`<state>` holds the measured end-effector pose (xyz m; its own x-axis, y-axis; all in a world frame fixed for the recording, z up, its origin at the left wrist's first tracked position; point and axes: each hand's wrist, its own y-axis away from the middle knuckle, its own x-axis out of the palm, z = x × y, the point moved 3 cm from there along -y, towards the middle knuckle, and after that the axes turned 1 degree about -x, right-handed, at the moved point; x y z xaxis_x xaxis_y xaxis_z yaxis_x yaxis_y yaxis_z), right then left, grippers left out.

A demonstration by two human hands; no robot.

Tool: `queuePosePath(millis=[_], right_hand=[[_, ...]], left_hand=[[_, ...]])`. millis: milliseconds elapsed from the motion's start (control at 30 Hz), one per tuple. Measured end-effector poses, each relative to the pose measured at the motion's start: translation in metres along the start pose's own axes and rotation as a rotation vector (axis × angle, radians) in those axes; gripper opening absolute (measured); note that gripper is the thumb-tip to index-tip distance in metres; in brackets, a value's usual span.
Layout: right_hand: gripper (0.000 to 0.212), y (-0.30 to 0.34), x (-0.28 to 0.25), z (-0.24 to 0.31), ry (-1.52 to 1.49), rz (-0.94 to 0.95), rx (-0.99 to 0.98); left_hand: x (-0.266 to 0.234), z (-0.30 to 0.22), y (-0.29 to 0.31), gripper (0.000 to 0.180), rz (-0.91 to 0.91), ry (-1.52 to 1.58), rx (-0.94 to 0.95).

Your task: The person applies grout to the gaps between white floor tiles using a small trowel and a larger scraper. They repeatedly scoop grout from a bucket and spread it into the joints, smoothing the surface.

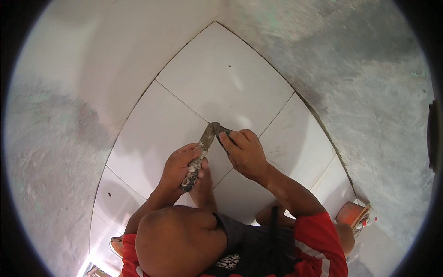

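A bare knee (182, 240) is closest, at 7 o'clock, and a red sleeve (321, 240) is at 5 o'clock. Past the knee, at 8 o'clock from the middle, is the left hand (176, 165). Its fingers are clamped on a dirty scraper (193, 171). The scraper is just beside the middle, with its handle to 7 o'clock and its blade to 1 o'clock. The right hand (249, 156) is at 4 o'clock from the middle. Its fingers are clamped on a small dark tool (224, 130), too hidden to tell what kind. The end of it meets the scraper's tip. Big white tiles (230, 94) lie under the hands, with thin dark lines between them. An orange bucket (347, 212) sits at 4 o'clock. Farther off, a grey wall (364, 78) stands at 2 o'clock and a pale wall (69, 87) at 10 o'clock. They meet at 12 o'clock.
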<state>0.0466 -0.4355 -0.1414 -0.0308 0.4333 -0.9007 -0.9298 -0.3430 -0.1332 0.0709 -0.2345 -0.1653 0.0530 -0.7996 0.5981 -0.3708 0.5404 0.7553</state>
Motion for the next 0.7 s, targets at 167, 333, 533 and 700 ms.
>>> queuePosePath(millis=[167, 333, 533, 700], right_hand=[[0.05, 0.017, -0.017, -0.001, -0.038, 0.053, -0.018], [0.043, 0.011, -0.036, -0.021, -0.362, 0.019, 0.262], [0.034, 0.002, -0.038, -0.019, -0.557, 0.273, 0.326], [0.026, 0.031, -0.035, -0.017, -0.904, 0.239, 0.481]], left_hand=[[0.0, 0.006, 0.006, 0.032, -0.009, 0.028, 0.0], [-0.001, 0.01, 0.006, 0.033, -0.052, -0.197, 0.024], [0.003, 0.012, 0.012, 0.031, 0.02, -0.401, 0.056], [-0.001, 0.012, 0.003, 0.033, -0.019, -0.361, 0.125]])
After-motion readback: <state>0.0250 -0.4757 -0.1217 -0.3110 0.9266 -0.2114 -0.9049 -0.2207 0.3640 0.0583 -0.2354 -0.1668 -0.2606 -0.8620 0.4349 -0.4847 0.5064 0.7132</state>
